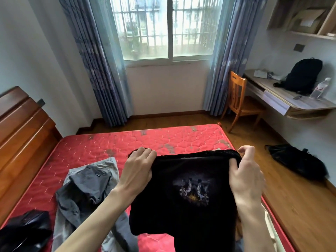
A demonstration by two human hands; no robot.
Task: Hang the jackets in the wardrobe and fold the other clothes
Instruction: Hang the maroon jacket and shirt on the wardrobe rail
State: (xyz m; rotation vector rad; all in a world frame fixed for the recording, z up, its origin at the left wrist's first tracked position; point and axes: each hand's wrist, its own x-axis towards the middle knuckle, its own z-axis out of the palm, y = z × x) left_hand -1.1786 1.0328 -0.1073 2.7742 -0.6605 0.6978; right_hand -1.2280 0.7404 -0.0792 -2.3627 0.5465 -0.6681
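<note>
A black garment with a small printed picture (183, 200) hangs in front of me above the red mattress (101, 144). My left hand (138, 170) grips its top edge at the left corner. My right hand (247, 173) grips the top edge at the right corner, fingers curled over the fabric. A grey garment (85, 188) lies crumpled on the mattress to the left of my left forearm. A shiny black garment (23, 231) lies bunched at the mattress's near left corner.
A wooden headboard (20, 131) bounds the bed on the left. A wooden chair (238, 100) and a wall desk (283, 100) with a black backpack (303, 75) stand at the right. A black bag (296, 160) lies on the wooden floor beside the bed.
</note>
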